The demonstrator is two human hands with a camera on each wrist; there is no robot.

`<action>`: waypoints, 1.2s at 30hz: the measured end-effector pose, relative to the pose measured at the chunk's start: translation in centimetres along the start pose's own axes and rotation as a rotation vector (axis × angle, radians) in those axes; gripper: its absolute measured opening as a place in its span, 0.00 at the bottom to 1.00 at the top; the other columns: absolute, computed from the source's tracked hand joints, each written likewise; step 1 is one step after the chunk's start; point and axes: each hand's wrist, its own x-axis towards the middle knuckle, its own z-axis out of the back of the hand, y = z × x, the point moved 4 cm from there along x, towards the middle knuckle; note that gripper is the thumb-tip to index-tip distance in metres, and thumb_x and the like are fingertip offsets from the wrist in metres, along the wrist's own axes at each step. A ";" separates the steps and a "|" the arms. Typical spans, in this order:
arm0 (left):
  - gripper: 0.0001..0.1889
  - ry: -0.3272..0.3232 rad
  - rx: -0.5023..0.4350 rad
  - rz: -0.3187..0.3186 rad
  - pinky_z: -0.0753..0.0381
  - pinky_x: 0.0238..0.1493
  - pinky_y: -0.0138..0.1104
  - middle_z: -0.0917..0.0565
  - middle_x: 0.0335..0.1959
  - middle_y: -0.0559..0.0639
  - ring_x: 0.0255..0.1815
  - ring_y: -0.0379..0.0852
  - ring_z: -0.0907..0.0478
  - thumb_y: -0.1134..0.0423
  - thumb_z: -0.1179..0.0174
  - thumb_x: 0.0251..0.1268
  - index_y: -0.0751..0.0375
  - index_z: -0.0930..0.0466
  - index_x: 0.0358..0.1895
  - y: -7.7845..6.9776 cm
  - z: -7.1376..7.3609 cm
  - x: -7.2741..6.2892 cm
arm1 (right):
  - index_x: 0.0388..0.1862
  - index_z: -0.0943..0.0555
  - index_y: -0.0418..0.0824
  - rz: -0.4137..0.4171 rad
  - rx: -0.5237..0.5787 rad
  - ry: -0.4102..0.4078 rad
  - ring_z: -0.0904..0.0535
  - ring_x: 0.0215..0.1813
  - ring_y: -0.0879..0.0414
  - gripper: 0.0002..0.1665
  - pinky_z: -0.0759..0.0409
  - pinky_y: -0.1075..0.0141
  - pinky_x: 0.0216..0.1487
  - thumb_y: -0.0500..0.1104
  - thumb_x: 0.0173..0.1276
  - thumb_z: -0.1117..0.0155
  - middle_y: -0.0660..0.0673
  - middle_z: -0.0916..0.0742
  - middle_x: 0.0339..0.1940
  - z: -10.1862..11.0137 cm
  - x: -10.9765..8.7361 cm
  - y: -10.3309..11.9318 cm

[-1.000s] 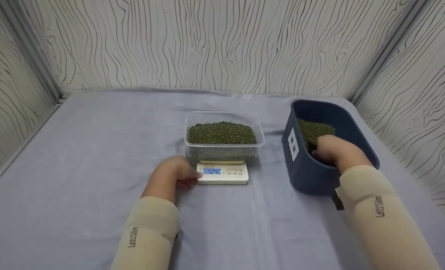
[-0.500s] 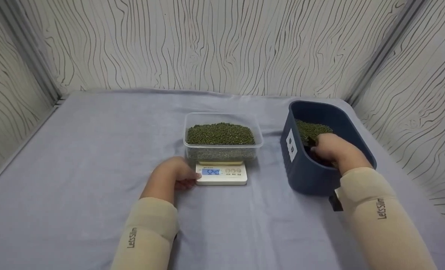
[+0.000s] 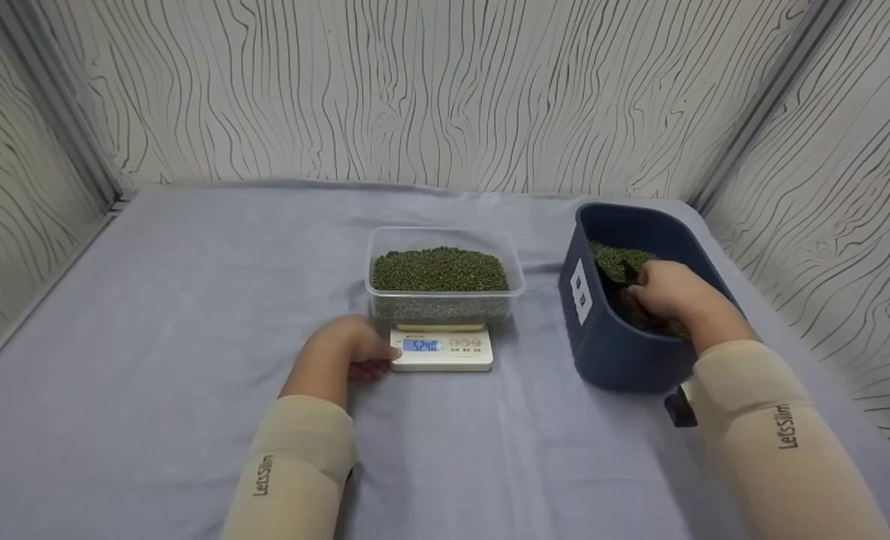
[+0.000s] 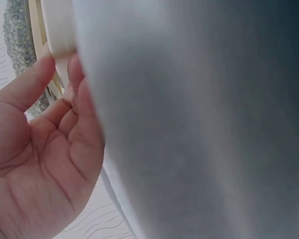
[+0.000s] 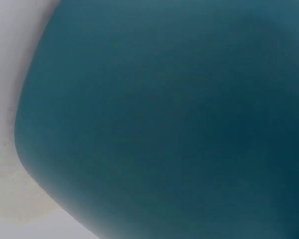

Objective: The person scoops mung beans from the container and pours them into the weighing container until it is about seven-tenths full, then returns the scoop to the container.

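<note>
My left hand (image 3: 349, 346) pinches the left front corner of a white kitchen scale (image 3: 445, 361), whose lit display reads about 524. In the left wrist view the thumb (image 4: 35, 79) lies against one face of the scale (image 4: 59, 25), with the fingers curled at its other side. On the scale stands a clear plastic box (image 3: 445, 294) heaped with small green beans (image 3: 441, 268), likely mung beans. My right hand (image 3: 666, 291) reaches into a dark blue bin (image 3: 624, 360) and grips a dark scoop (image 3: 611, 270) among the beans there; its lower part is hidden.
The bin's outer wall (image 5: 139, 124) fills the right wrist view. A white label (image 3: 581, 292) is on the bin's left side. Pale patterned panels (image 3: 445, 97) enclose the cloth-covered table (image 3: 190, 300) at the back and sides.
My right hand has shifted slightly up and to the right inside the bin, and more of the dark scoop shows. The left hand stays at the scale, and the reading is unchanged.
</note>
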 end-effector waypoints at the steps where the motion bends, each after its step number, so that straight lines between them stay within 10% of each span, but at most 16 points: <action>1: 0.10 0.002 -0.004 -0.005 0.22 0.29 0.31 0.21 0.20 0.49 0.20 0.40 0.24 0.58 0.38 0.58 0.63 0.19 0.27 0.0 0.0 0.0 | 0.24 0.36 0.38 0.000 0.002 0.001 0.35 0.22 0.53 0.14 0.35 0.58 0.31 0.41 0.69 0.52 0.47 0.33 0.17 0.0 -0.1 0.0; 36: 0.10 -0.018 -0.014 0.004 0.22 0.27 0.31 0.19 0.22 0.50 0.21 0.41 0.23 0.59 0.37 0.56 0.64 0.18 0.28 0.0 0.1 -0.1 | 0.35 0.27 0.30 0.078 -0.003 -0.173 0.25 0.35 0.44 0.12 0.30 0.48 0.39 0.40 0.67 0.48 0.35 0.21 0.32 3.4 -3.1 -0.6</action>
